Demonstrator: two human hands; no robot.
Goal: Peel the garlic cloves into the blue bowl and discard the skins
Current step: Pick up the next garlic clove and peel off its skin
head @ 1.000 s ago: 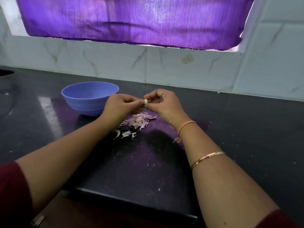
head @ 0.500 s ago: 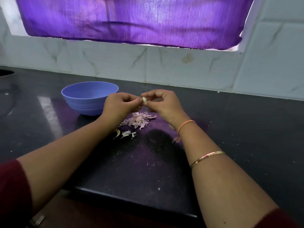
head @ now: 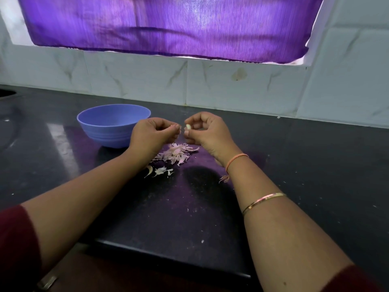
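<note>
Right hand: the right hand [head: 207, 131] is raised above the counter, fingers curled, thumb and forefinger pinching a small pale garlic clove [head: 188, 126] at its tip.
Left hand: the left hand [head: 152, 133] sits at nine o'clock of the right, fingers curled, thumb pressed to fingertips [head: 177, 129]. A pale fleck there looks like a scrap of skin [head: 172, 124], though it is too small to be sure.
Just changed: a second ago both hands met on the clove. Now a narrow gap separates them, and the left has drawn away.
Meaning: a strip has probably just been pulled off. The clove looks bare and close to ready for dropping.
Bowl: the round blue plastic bowl [head: 105, 131] stands at ten o'clock of the hands, near the left hand. Its contents are hidden.
Skins: a loose heap of pinkish papery garlic skins [head: 176, 153] lies on the black stone countertop [head: 294, 165] at six o'clock, directly beneath the hands, not yet discarded.
Behind: a purple cloth curtain [head: 168, 24] hangs at twelve o'clock.
</note>
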